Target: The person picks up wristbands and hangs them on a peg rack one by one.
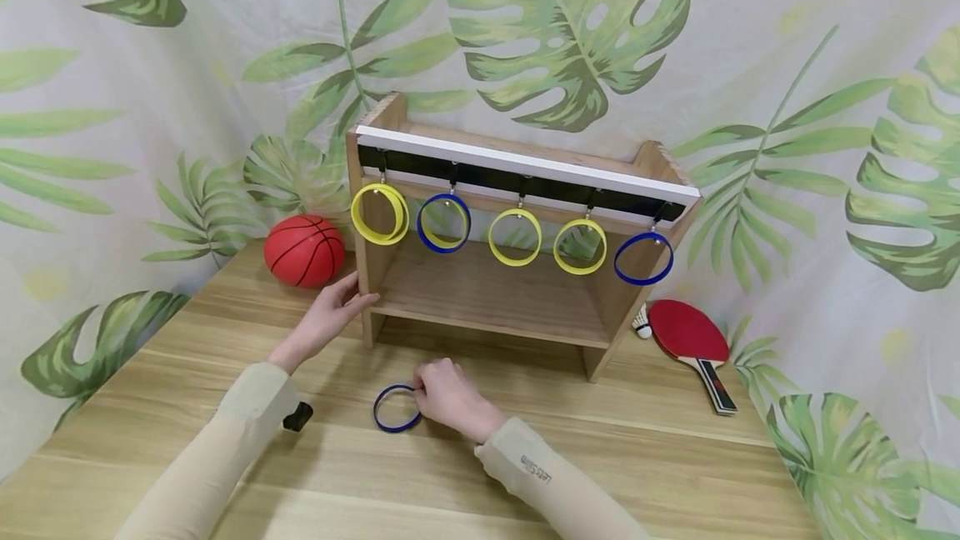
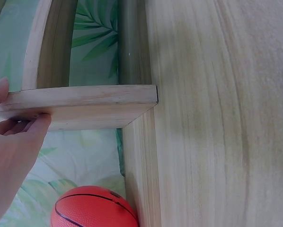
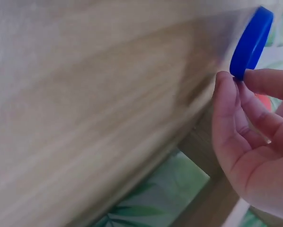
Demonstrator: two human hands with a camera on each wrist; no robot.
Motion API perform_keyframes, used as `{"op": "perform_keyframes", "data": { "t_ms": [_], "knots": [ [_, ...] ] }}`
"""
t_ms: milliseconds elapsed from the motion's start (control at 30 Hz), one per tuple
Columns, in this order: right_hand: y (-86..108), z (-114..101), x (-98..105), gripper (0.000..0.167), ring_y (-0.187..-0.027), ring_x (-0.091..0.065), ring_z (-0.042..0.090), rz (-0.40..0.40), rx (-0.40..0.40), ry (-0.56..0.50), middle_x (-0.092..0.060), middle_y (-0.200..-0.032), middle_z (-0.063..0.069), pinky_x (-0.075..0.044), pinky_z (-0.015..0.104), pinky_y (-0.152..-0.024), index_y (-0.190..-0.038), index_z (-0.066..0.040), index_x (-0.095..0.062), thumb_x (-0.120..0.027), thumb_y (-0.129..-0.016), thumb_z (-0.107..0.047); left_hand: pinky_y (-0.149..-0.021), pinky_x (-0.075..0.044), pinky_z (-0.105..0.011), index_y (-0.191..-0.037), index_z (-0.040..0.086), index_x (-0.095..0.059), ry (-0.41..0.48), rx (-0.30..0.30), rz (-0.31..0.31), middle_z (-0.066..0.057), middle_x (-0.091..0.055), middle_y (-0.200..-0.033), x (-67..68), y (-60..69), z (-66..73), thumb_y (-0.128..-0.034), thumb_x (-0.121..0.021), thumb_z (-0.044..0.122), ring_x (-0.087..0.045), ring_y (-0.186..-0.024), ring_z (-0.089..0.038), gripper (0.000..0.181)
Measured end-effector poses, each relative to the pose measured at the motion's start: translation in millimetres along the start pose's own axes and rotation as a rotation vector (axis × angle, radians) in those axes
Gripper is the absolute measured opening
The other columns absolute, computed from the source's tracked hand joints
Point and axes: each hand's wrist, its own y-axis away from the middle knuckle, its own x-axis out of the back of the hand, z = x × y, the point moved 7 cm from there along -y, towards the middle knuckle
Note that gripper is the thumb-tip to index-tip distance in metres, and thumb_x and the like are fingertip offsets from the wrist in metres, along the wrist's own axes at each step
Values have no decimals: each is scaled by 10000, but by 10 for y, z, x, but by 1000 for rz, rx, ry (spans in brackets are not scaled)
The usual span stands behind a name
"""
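Note:
In the head view, my right hand (image 1: 453, 400) pinches a blue ring (image 1: 376, 414) by its right side, low over the wooden table. The right wrist view shows the ring (image 3: 251, 43) edge-on between thumb and fingertips. My left hand (image 1: 333, 315) grips the left side panel of a wooden shelf (image 1: 487, 286). Thumb and fingers lie on opposite faces of that panel (image 2: 84, 99) in the left wrist view. Along the shelf's front, a black strip (image 1: 487, 179) with hooks carries yellow rings (image 1: 492, 250) and blue rings (image 1: 617, 272).
A red toy basketball (image 1: 303, 251) sits left of the shelf. To its right lie a shuttlecock (image 1: 642, 323) and a red table tennis paddle (image 1: 688, 330). A small black object (image 1: 297, 417) is near my left forearm on the table (image 1: 337, 482). Leaf-patterned cloth (image 1: 562, 40) hangs behind.

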Motion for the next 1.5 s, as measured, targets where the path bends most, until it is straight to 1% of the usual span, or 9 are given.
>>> {"op": "perform_keyframes", "data": {
  "t_ms": [167, 333, 400, 467, 567, 767, 933, 1133, 1500],
  "knots": [
    [55, -58, 292, 91, -649, -533, 35, 84, 28, -3, -659, -772, -19, -397, 104, -529, -805, -132, -673, -667, -871, -69, -1123, -405, -458, -1550, 92, -328, -4, -6, 6, -164, -437, -1532, 2, 0, 10, -1020, -552, 335, -370, -1455, -323, 625],
    [145, -107, 736, 60, -677, -601, 74, 195, 75, -42, -683, -807, 16, -441, 106, -558, -845, -100, -667, -689, -876, -53, -1129, -385, -488, -1561, 102, -305, -3, -10, 2, -160, -404, -1559, 7, -2, 10, -1018, -557, 334, -347, -1470, -341, 642],
    [194, -129, 964, 68, -682, -619, 88, 261, 104, -55, -683, -801, 22, -465, 115, -575, -844, -87, -664, -712, -865, -44, -1128, -396, -458, -1561, 105, -306, 3, -10, 0, -160, -407, -1557, 3, -3, 5, -1018, -559, 328, -349, -1469, -337, 640],
    [247, -161, 1228, 76, -690, -632, 101, 332, 132, -57, -683, -799, 26, -490, 125, -593, -841, -78, -664, -728, -856, -41, -1117, -427, -376, -1559, 113, -314, 6, -10, -1, -154, -419, -1549, -2, -4, 3, -1016, -562, 325, -364, -1460, -327, 633],
    [328, -235, 1661, 75, -704, -636, 117, 430, 181, -77, -681, -806, 46, -522, 138, -616, -855, -50, -666, -735, -852, -21, -1108, -434, -342, -1558, 126, -321, 7, -8, 2, -144, -434, -1539, -2, -1, 7, -1014, -567, 323, -384, -1448, -308, 629],
    [449, -339, 2438, 41, -766, -657, 152, 564, 227, -75, -692, -864, 91, -567, 175, -672, -908, -6, -672, -700, -880, 3, -1135, -385, -464, -1562, 133, -313, 8, -9, 1, -137, -423, -1546, 3, 2, 15, -1017, -562, 318, -365, -1461, -306, 627],
    [444, -271, 2862, 45, -798, -660, 166, 602, 192, -32, -699, -919, 99, -586, 234, -687, -943, -11, -678, -693, -902, -22, -1134, -385, -470, -1561, 123, -313, 10, -3, 0, -141, -420, -1545, -2, -2, -3, -1018, -559, 316, -362, -1462, -315, 627],
    [357, -105, 3108, 46, -796, -659, 194, 622, 133, 13, -689, -908, 107, -591, 300, -718, -934, -11, -681, -692, -910, -50, -1126, -386, -487, -1562, 105, -306, 8, 0, -1, -156, -401, -1558, 1, 1, -3, -1016, -564, 309, -348, -1468, -333, 637],
    [242, 31, 3076, 57, -801, -649, 220, 565, 54, 39, -690, -906, 114, -586, 330, -740, -932, -25, -707, -701, -910, -77, -1131, -387, -483, -1569, 118, -290, 11, 1, -10, -149, -390, -1570, 7, 5, 0, -1019, -560, 316, -337, -1476, -329, 644]
  ]
}}
